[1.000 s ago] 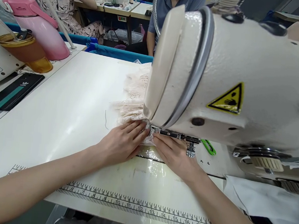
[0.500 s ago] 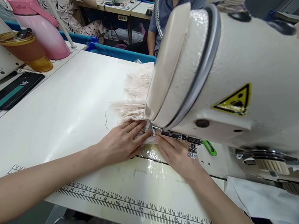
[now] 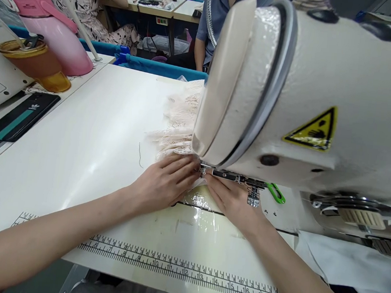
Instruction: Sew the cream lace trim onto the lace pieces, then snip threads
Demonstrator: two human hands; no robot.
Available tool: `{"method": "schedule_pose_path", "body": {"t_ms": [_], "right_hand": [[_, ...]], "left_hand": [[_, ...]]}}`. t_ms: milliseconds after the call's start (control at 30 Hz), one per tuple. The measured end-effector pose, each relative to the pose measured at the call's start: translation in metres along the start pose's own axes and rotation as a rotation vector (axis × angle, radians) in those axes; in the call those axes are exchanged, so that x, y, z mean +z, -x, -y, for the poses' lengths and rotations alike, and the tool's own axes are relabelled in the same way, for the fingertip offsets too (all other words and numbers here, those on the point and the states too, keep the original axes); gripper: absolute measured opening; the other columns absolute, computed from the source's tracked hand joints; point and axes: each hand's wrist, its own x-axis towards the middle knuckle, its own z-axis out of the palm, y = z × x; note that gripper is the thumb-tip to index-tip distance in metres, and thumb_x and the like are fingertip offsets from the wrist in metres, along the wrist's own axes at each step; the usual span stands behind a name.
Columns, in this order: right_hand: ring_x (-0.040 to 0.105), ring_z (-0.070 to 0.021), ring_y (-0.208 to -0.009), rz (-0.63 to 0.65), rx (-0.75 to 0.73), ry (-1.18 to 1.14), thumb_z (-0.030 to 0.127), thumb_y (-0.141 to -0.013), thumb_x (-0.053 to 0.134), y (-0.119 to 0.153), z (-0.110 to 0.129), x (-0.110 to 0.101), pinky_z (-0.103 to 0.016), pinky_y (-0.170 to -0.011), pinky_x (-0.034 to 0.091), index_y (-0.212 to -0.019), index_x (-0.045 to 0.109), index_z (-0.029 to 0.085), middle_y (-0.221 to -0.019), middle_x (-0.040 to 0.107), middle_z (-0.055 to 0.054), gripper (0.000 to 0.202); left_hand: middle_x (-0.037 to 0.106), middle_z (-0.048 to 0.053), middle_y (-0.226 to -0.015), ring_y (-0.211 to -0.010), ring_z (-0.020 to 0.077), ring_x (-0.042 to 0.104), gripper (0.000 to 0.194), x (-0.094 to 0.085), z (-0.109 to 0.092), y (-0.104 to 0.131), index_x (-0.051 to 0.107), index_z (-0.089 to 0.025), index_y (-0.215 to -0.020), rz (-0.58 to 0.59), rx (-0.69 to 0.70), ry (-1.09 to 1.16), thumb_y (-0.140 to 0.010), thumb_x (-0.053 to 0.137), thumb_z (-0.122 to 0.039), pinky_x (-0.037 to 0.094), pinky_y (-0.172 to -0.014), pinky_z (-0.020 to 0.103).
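Observation:
Pale pink gathered lace fabric (image 3: 180, 122) lies on the table and runs under the head of a white sewing machine (image 3: 256, 92). At its near edge my left hand (image 3: 168, 178) is closed on the lace, fingers bent and held together left of the presser foot (image 3: 203, 169). My right hand (image 3: 236, 203) reaches in from the other side, its fingertips closed at the fabric edge beside the foot. A metal attachment (image 3: 237, 177) covers part of those fingers. The needle and the fabric under the head are hidden.
Green thread snips (image 3: 276, 193) lie right of my right hand. A printed ruler (image 3: 183, 272) runs along the front edge. White cloth (image 3: 340, 257) sits at right. Phone (image 3: 22, 116), amber cup (image 3: 37, 64) and pink bottle (image 3: 57, 36) stand left. Two people sit beyond.
My left hand's fingers have drawn together and bent, shifting slightly right toward the presser foot. My right hand stays nearly in place. The whole view has shifted slightly.

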Motion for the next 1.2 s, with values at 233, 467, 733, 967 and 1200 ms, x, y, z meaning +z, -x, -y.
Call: {"method": "schedule_pose_path", "body": {"t_ms": [233, 467, 733, 967, 1200], "right_hand": [[0.065, -0.0127, -0.069, 0.063, 0.045, -0.003, 0.021, -0.091, 0.053, 0.001, 0.005, -0.006, -0.023, -0.061, 0.053, -0.098, 0.071, 0.023, -0.092, 0.074, -0.002, 0.019], [0.065, -0.0137, -0.091, 0.091, -0.118, 0.117, 0.013, -0.09, 0.054, 0.008, 0.0, 0.007, -0.027, -0.079, 0.051, -0.108, 0.066, 0.025, -0.11, 0.071, -0.002, 0.025], [0.063, -0.0131, -0.091, 0.029, -0.173, 0.116, 0.006, -0.086, 0.052, 0.004, 0.008, 0.012, -0.025, -0.075, 0.045, -0.091, 0.061, 0.02, -0.092, 0.07, -0.001, 0.018], [0.059, -0.0121, -0.08, 0.023, -0.209, 0.028, 0.006, -0.083, 0.047, 0.007, 0.015, 0.009, -0.029, -0.077, 0.043, -0.09, 0.053, 0.02, -0.076, 0.062, 0.003, 0.017], [0.06, -0.0118, -0.079, 0.02, -0.274, -0.091, 0.014, -0.087, 0.057, 0.006, 0.016, 0.006, -0.035, -0.093, 0.043, -0.086, 0.059, 0.021, -0.075, 0.064, 0.004, 0.007]], "left_hand": [[0.068, 0.009, -0.118, -0.109, 0.0191, 0.065, 0.025, 0.001, 0.0, 0.001, 0.063, -0.008, -0.108, -0.029, 0.083, 0.064, -0.097, 0.041, -0.011, 0.053, -0.098, 0.033], [0.071, 0.012, -0.109, -0.104, 0.0207, 0.068, 0.02, -0.002, 0.006, -0.003, 0.063, -0.009, -0.099, -0.011, 0.062, 0.103, -0.094, 0.043, -0.013, 0.054, -0.096, 0.035], [0.071, 0.008, -0.102, -0.096, 0.0197, 0.067, 0.019, -0.007, 0.005, -0.002, 0.059, -0.014, -0.096, -0.016, -0.026, 0.13, -0.086, 0.043, -0.013, 0.051, -0.092, 0.035], [0.059, -0.003, -0.065, -0.064, 0.013, 0.051, 0.014, -0.012, 0.009, 0.001, 0.054, -0.02, -0.073, -0.035, 0.07, 0.13, -0.086, 0.049, -0.015, 0.042, -0.082, 0.033], [0.057, -0.005, -0.064, -0.062, 0.0118, 0.048, 0.024, -0.016, 0.007, 0.0, 0.056, -0.021, -0.069, -0.117, 0.154, 0.069, -0.092, 0.052, -0.021, 0.041, -0.08, 0.031]]}}
